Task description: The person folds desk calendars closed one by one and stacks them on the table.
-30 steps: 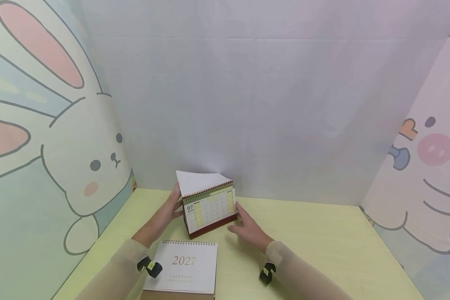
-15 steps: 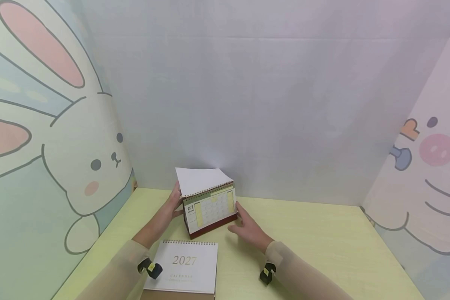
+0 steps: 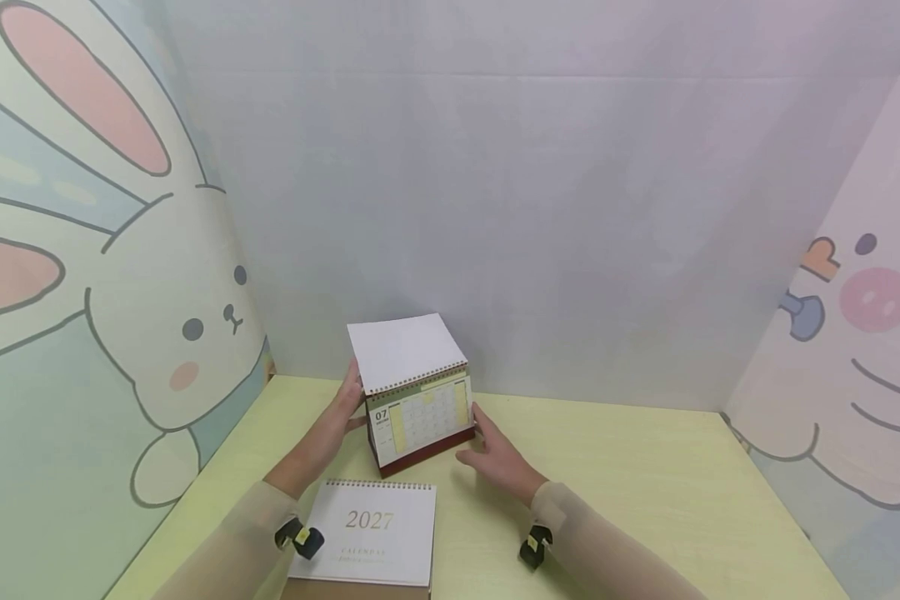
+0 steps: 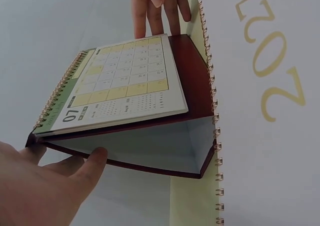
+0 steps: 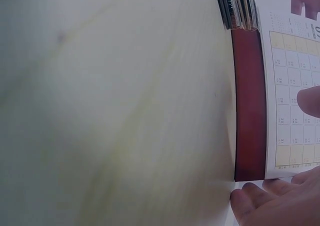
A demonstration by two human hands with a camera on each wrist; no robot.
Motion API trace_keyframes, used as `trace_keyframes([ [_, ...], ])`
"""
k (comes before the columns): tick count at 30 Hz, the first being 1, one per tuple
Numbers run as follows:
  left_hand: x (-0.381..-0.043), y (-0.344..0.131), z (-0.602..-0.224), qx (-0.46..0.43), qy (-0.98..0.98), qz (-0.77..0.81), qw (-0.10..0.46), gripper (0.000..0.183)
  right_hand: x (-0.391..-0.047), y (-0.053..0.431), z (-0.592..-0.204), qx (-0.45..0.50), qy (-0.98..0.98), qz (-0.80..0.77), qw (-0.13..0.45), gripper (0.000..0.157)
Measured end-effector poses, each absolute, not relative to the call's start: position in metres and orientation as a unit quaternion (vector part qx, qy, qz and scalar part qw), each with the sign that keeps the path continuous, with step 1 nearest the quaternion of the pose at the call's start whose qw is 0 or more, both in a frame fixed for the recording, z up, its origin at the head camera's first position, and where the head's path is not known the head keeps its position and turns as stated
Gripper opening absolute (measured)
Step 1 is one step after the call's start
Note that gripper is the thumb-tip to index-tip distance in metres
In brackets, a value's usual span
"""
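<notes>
A desk calendar (image 3: 420, 421) with a dark red base stands at an angle on the table, its 07 page facing me. White sheets (image 3: 405, 352) stick out backward from its coil binding, lifted off the rear panel. My left hand (image 3: 342, 408) is at the calendar's left side; in the left wrist view its fingers (image 4: 92, 168) extend to the rear panel's edge. At the opposite side is my right hand (image 3: 501, 462). Its fingertips (image 5: 245, 198) reach the side edge in the right wrist view, while the thumb (image 5: 311, 102) overlaps the printed page there.
A white calendar (image 3: 367, 533) marked 2027 lies in front of the red-based one, close to my left forearm. Behind the pale yellow table (image 3: 607, 475) rises a grey-white backdrop (image 3: 495, 208). Cartoon-printed panels (image 3: 172, 333) flank both sides.
The white sheets behind the coil have swung upward, showing more of their surface. Both hands and the calendar's base have stayed nearly still.
</notes>
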State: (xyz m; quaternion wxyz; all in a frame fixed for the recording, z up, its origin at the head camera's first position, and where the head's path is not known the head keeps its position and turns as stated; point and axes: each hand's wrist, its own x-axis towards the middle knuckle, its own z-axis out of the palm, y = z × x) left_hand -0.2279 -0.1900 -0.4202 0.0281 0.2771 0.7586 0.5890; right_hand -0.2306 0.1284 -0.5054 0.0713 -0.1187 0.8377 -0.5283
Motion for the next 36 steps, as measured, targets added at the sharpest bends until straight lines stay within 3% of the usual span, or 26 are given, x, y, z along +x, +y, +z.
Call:
trace_keyframes([
  [36, -0.216, -0.189, -0.420, 0.288, 0.767, 0.573, 0.020, 0.062, -0.231, 0.128, -0.506, -0.110, 0.840, -0.527, 0.070, 0.096],
])
